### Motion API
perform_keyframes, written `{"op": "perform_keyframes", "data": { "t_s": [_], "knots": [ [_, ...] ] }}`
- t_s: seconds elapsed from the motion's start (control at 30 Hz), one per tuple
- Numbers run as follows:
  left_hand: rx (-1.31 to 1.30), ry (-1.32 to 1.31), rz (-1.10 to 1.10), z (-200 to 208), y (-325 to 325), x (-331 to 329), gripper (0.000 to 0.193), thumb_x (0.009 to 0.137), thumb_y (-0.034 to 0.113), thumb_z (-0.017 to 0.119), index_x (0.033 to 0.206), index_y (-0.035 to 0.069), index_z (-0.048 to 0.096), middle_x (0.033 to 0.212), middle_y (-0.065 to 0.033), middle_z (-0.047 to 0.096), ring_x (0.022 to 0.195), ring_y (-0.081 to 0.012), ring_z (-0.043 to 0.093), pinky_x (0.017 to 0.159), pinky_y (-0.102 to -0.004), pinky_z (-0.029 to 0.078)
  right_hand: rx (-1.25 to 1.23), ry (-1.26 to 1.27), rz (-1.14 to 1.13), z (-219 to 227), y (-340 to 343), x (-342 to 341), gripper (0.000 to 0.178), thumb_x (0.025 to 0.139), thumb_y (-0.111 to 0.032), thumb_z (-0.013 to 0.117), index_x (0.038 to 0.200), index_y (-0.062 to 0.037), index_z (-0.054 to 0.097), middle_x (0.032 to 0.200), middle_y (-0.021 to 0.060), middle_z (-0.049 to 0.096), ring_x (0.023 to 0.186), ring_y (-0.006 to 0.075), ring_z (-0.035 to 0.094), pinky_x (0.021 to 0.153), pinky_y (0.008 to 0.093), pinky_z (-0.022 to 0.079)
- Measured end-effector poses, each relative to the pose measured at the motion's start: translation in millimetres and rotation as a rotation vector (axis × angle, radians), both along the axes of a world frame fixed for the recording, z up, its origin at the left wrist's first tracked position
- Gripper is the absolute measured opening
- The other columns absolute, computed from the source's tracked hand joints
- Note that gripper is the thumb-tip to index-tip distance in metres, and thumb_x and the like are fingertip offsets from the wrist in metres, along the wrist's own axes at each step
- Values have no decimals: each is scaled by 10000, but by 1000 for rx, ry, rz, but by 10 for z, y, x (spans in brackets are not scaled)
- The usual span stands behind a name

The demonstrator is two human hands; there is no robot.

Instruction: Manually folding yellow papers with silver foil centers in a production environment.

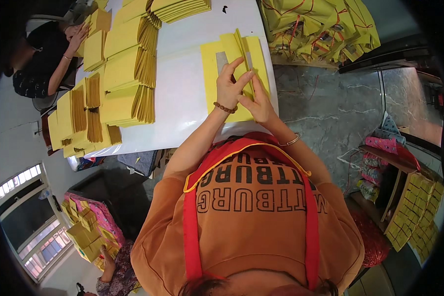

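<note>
A stack of yellow paper sheets [209, 64] lies near the table's right edge, with a grey patch on it. The top paper [242, 47] is folded so that a narrow strip stands up. My left hand [228, 86], with a beaded bracelet at its wrist, lies over the paper; its index finger and thumb are spread and touch the raised fold. From the other side my right hand [259, 104] has the lower part of this fold between thumb and fingers. The undersides of both hands are hidden.
Bundles of folded yellow paper [126, 71] stand in rows on the white table [180, 89]. A co-worker [47, 61] sits at its far left; another person [116, 276] handles yellow stacks lower left. Yellow bundles with red ties [325, 29] are heaped beyond the right edge.
</note>
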State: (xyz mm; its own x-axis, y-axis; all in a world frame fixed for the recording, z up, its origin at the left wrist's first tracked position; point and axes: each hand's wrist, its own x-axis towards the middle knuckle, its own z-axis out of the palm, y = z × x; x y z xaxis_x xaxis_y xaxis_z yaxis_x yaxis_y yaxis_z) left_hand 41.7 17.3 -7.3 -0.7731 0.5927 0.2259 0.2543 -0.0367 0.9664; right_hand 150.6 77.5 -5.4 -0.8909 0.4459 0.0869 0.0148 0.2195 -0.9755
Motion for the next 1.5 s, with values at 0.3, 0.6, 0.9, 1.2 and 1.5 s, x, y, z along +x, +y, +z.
{"op": "perform_keyframes", "data": {
  "t_s": [0.3,0.6,0.9,1.2,1.5],
  "knots": [
    [60,-162,-44,-73,-8,-18,402,783,192,698,1135,29,592,758,11,434,621,-71,366,524,-216,302,-103,14,-13,61,1,5,784,859,-262,563,1401,74,108,1449,222,188,1359,270,174,1088,321,167],
    [71,-308,-37,-59,-33,-2,376,811,98,643,1161,-8,557,813,5,471,651,-56,412,557,-211,366,-128,54,-34,38,0,-10,845,836,-318,618,1375,117,134,1416,269,229,1340,302,223,1072,344,217],
    [86,-90,-32,8,-29,-10,359,826,125,611,1163,11,563,833,-39,493,709,-134,450,633,-262,382,18,7,-38,38,-7,-1,869,829,-371,600,1370,126,134,1405,292,230,1334,343,227,1074,360,212],
    [-16,10,-10,2,-3,-1,423,781,243,699,1133,33,593,757,-20,451,627,-107,388,533,-244,319,-49,19,-11,8,3,4,798,857,-286,568,1402,72,109,1452,223,187,1360,278,174,1089,332,167],
    [38,-111,-33,-77,-19,-13,388,807,182,665,1143,10,575,770,-20,453,612,-89,391,518,-231,326,-90,53,-52,-3,-5,-21,832,835,-330,604,1366,125,154,1403,274,245,1332,324,237,1074,351,213]
  ]
}}
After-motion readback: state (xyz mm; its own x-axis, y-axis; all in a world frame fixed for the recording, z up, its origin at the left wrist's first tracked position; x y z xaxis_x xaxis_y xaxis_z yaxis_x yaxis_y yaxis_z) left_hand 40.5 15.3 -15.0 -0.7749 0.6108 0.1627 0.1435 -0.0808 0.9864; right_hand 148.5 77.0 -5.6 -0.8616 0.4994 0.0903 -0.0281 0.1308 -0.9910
